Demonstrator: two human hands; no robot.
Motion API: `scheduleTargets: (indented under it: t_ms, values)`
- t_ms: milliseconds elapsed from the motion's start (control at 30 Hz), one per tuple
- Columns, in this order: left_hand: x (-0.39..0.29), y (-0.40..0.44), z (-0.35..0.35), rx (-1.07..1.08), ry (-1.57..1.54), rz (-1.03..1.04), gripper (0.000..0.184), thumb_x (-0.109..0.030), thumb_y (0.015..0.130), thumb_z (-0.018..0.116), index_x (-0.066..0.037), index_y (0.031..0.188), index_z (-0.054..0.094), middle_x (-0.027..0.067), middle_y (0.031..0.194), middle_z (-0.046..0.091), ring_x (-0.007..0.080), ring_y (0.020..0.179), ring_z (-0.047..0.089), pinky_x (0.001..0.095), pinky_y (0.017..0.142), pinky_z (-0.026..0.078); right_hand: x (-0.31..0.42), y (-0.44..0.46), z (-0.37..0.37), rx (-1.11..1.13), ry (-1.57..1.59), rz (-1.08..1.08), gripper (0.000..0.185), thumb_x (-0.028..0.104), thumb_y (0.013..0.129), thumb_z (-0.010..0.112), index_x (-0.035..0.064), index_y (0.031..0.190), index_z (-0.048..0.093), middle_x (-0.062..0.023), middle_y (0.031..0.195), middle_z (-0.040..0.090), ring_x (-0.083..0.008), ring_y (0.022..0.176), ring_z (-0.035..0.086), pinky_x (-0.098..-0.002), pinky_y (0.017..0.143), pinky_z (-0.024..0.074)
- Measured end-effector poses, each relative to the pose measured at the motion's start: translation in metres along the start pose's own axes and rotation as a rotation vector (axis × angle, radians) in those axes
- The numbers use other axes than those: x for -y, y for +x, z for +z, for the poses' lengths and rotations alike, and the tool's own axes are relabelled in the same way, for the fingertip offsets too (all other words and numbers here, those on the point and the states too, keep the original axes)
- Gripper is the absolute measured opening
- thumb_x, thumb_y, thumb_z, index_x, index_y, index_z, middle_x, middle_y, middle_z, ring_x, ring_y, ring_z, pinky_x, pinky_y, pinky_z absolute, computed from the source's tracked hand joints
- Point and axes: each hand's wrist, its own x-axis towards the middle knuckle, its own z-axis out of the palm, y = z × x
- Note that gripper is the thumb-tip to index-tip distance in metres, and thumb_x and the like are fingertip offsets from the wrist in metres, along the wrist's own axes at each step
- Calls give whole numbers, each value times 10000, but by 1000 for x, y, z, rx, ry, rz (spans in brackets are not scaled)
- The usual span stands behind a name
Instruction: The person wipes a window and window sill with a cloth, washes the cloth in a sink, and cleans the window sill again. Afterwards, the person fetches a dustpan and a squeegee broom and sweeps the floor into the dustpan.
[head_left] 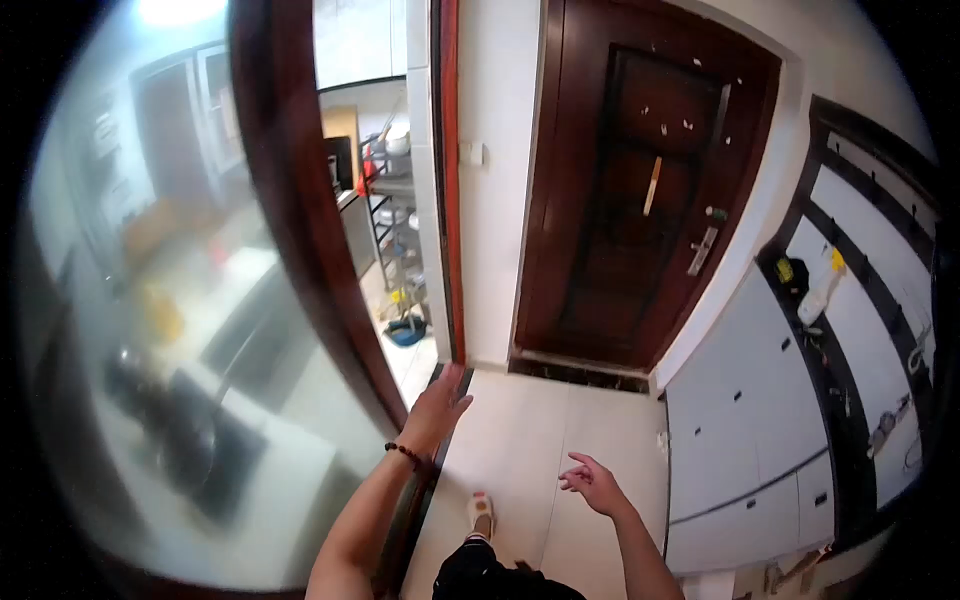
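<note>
My left hand (436,412), with a beaded bracelet (403,455) at the wrist, reaches forward beside the dark red frame of the sliding glass door (290,190). Its fingers are apart and nothing shows in them; whether it touches the frame I cannot tell. Over the pale tiled floor (510,420) my right hand (593,484) hangs in the air, fingers loosely spread and holding nothing. One foot in a light slipper (481,512) stands on the tiles below and between my hands.
A closed dark red door (640,200) stands ahead, with a metal handle (703,250). At the right is a white and black cabinet (745,400) with a spray bottle (822,295) on its ledge. Through the gap at the left a kitchen rack (395,215) shows.
</note>
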Motion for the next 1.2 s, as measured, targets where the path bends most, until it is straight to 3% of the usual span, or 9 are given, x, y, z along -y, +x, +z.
scheduleTargets:
  t_ms: [333, 600, 700, 767, 900, 967, 1033, 1100, 1200]
  values:
    - [92, 465, -1, -121, 265, 121, 915, -463, 924, 649, -11, 1566, 180, 234, 985, 650, 395, 909, 658, 455, 778, 550, 66, 227, -112, -296, 91, 41, 509, 60, 986, 591, -32, 1445, 389, -167, 1050, 711, -201, 884, 713, -305, 777, 580]
    - [131, 706, -20, -107, 548, -34, 991, -491, 911, 654, -92, 1601, 64, 235, 1093, 651, 379, 915, 679, 506, 784, 548, 57, 498, -185, -268, 75, 63, 515, 60, 975, 604, -34, 1439, 400, -158, 1015, 709, -182, 837, 700, -306, 768, 567]
    - [176, 751, -2, -121, 626, -7, 972, -482, 905, 656, -204, 1616, 54, 206, 1190, 645, 380, 1055, 649, 558, 908, 491, 94, 608, -161, -161, 104, -54, 486, 38, 967, 605, -24, 1419, 435, -146, 999, 707, -189, 853, 696, -305, 781, 561]
    - [198, 762, -3, -113, 589, 59, 924, -434, 908, 663, -159, 1607, 125, 209, 1250, 621, 374, 998, 656, 500, 852, 506, 134, 672, -142, -6, 25, -50, 471, 88, 997, 587, -6, 1427, 419, -158, 1058, 702, -216, 921, 701, -339, 836, 565]
    - [254, 737, -25, -301, 272, 229, 434, -310, 900, 702, -91, 1263, 613, 123, 965, 710, 301, 838, 682, 388, 750, 531, 189, 772, -98, 270, -40, -65, 435, 85, 989, 614, -22, 1385, 471, -160, 1079, 700, -201, 948, 699, -313, 858, 546]
    - [311, 711, -36, -525, 59, 121, 229, -254, 910, 696, -50, 1013, 675, 98, 815, 702, 258, 714, 674, 346, 656, 527, 207, 817, -70, 320, -65, -33, 413, 85, 990, 612, -30, 1367, 490, -149, 1075, 700, -190, 946, 694, -301, 855, 540]
    - [417, 697, -26, -643, -218, -345, 210, -244, 936, 671, -36, 962, 675, 95, 773, 696, 230, 659, 667, 327, 609, 517, 211, 850, -46, 374, -129, -43, 409, 84, 988, 615, -37, 1360, 494, -140, 1072, 700, -181, 958, 688, -299, 852, 538]
    - [517, 699, -33, -749, -292, -513, 275, -287, 932, 669, -26, 1017, 649, 133, 784, 696, 284, 706, 678, 379, 662, 534, 201, 885, -20, 349, -154, -19, 422, 85, 963, 643, -18, 1352, 518, -133, 1056, 720, -153, 934, 686, -287, 842, 542]
    - [649, 719, -57, -478, -185, -813, 578, -488, 857, 716, -42, 1203, 595, 192, 937, 708, 338, 903, 690, 432, 813, 533, 184, 932, 34, 418, 58, 63, 422, 81, 986, 624, -20, 1374, 492, -123, 1085, 701, -149, 956, 679, -275, 856, 536]
